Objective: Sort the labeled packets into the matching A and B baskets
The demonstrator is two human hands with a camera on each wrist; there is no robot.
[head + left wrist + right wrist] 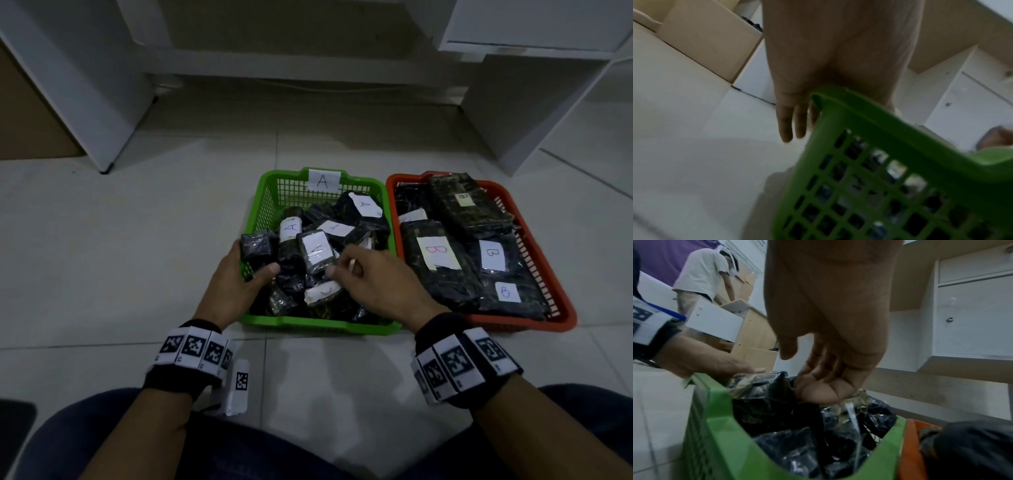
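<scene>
Looked nearly finished. Black plastic-wrapped packets with white A labels [317,251] heaped in green plastic mesh basket tagged A [274,192]; larger dark packets marked B [435,255] stacked in orange-red mesh basket [565,308] just beside it. No loose packets seen on tiled floor [120,257]. Left hand [239,284] gripped green basket's near-left rim; right hand [370,284], fingers loosely curled, touched top packets, pinching nothing evident. Probably only final tidying left.

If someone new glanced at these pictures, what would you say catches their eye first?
Two bright baskets side by side on the pale tiled floor: a green basket tagged A, piled with small black packets, and an orange basket to its right holding larger ones labelled B. Next, both hands at the green one: the left hand at its near-left rim, touching a packet, and the right hand reaching into the pile.
</scene>
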